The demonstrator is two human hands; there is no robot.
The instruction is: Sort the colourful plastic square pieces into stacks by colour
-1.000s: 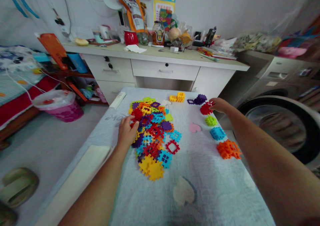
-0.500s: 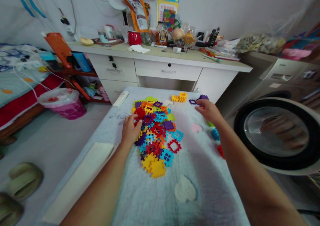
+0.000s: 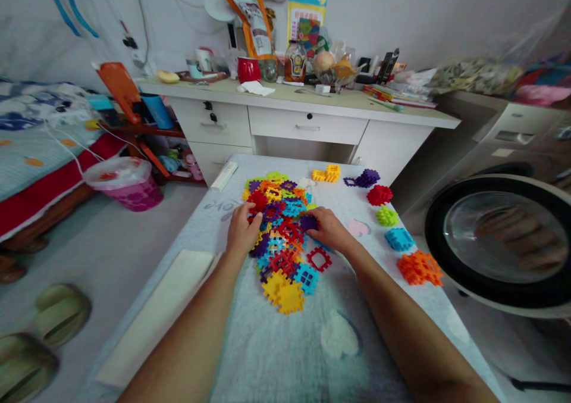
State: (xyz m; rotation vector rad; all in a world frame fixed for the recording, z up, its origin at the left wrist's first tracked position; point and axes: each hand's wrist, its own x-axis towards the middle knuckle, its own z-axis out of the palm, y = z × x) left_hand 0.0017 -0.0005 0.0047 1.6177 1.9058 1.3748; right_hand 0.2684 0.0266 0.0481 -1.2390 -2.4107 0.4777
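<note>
nearest us, the desk (image 3: 285,355) has its near edge cut off below our view, and two yellow tiles (image 3: 289,297) overlap at the near end of the pile (image 3: 275,245). the pile's long axis runs from near to far, closer to the left edge than the right. by the right edge sits the orange stack (image 3: 420,268).

our right hand (image 3: 332,230) is at the pile's right side. the purple tile (image 3: 307,222) lies just left of its palm, at the fingertips; it looks squarish, with no clear long axis, and this hand is the nearer one. the fingers curve round it and cover part of it, so we can't tell whether they pinch it.

across the pile, our left hand (image 3: 241,233) has thumb and forefinger parted, with red tiles (image 3: 257,199) at their tips; whether it grips any, we can't make out. lower layers of the pile are hidden.

farther off, the purple stack (image 3: 368,178) stands near the far right corner, the yellow stack (image 3: 332,173) by the far edge.
</note>
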